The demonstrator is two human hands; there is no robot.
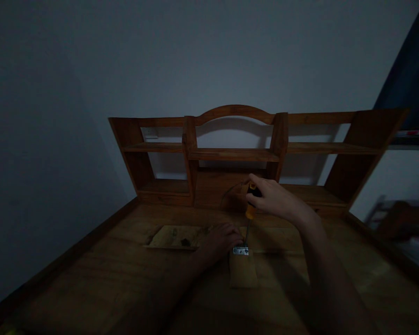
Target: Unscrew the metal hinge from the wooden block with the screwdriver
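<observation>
My right hand (265, 197) is closed around the handle of a screwdriver (251, 211) with a yellow and black grip. The screwdriver stands nearly upright, and its shaft runs down to a small silver metal hinge (240, 251). Curled fingers of my left hand (226, 236) press at the hinge's upper left edge, over a long wooden board (181, 236). The hinge lies across the end of a small, light wooden block (243, 272). Whether the tip sits in a screw is too small to tell. The left fingertips partly hide the join between hinge and board.
Everything rests on a wooden desk top (101, 279). At its back stands a wooden shelf unit (233, 154) with an arched top, against a pale wall (160, 56). A dark curtain (412, 83) hangs at the upper right. The room is dim.
</observation>
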